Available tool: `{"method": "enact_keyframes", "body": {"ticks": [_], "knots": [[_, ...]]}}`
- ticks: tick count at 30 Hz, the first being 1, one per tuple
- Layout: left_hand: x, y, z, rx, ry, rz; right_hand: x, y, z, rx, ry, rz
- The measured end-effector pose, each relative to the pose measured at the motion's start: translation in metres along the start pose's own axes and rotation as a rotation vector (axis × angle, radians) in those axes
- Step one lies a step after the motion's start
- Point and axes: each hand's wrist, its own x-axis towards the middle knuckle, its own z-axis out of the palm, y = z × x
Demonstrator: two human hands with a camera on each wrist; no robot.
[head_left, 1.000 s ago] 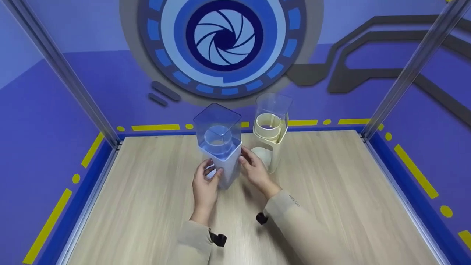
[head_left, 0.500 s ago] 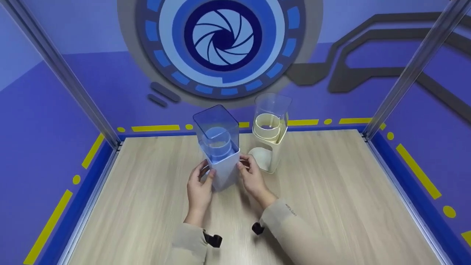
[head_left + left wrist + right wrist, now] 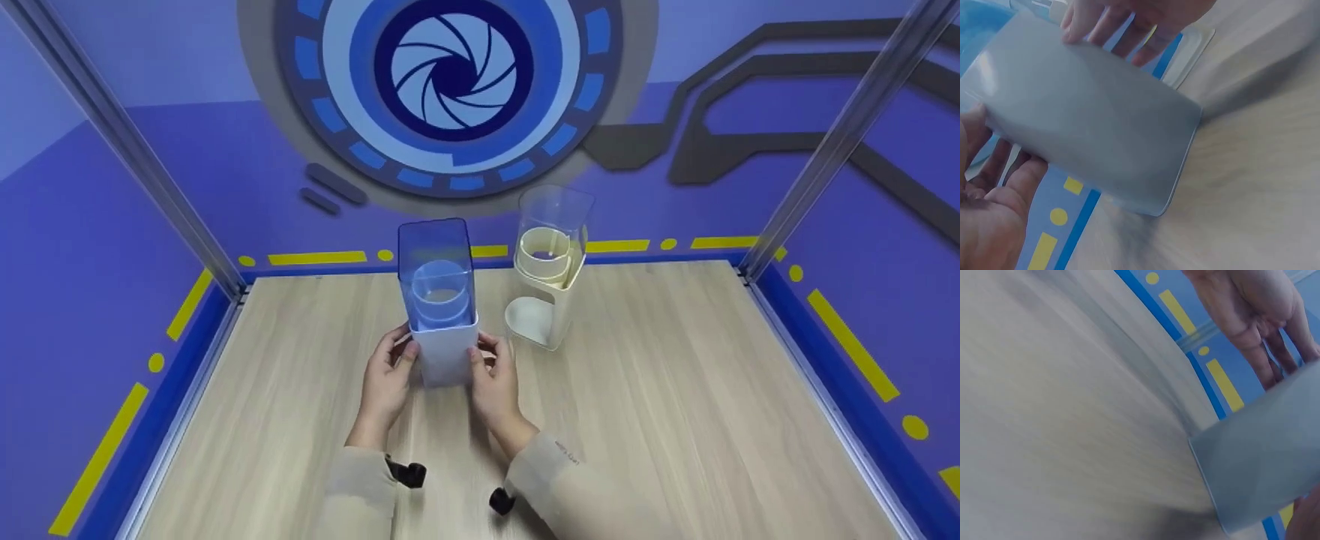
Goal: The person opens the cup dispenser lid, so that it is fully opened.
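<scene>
A tall blue-and-white container (image 3: 446, 352) stands upright between my hands, its plain white back facing me. Its top is clear plastic, and a blue ring (image 3: 440, 289) shows inside. My left hand (image 3: 386, 379) grips the left side, thumb on the near face and fingers reaching round the edge. On the other side my right hand (image 3: 496, 382) holds it in the same way. The left wrist view shows the container's broad back face (image 3: 1089, 107), with its bottom edge close over the tabletop. The front of the container is hidden from the head view.
A similar cream container (image 3: 562, 311) stands just behind and to the right, with a clear top, a cream ring and a pale round foot (image 3: 531, 321). The wooden tabletop (image 3: 675, 420) is bounded by blue panels with yellow marks and metal posts (image 3: 832, 150).
Both hands have turned the blue-and-white container about its upright axis, so a flat face now points at me instead of a corner. The hands shifted slightly left and nearer. The cream container stayed put.
</scene>
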Motion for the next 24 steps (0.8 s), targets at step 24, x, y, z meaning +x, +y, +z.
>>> {"method": "enact_keyframes", "body": {"ticks": [24], "knots": [[-0.016, 0.015, 0.030, -0.016, 0.329, 0.146, 0.009, -0.007, -0.018, 0.060, 0.040, 0.067]]}}
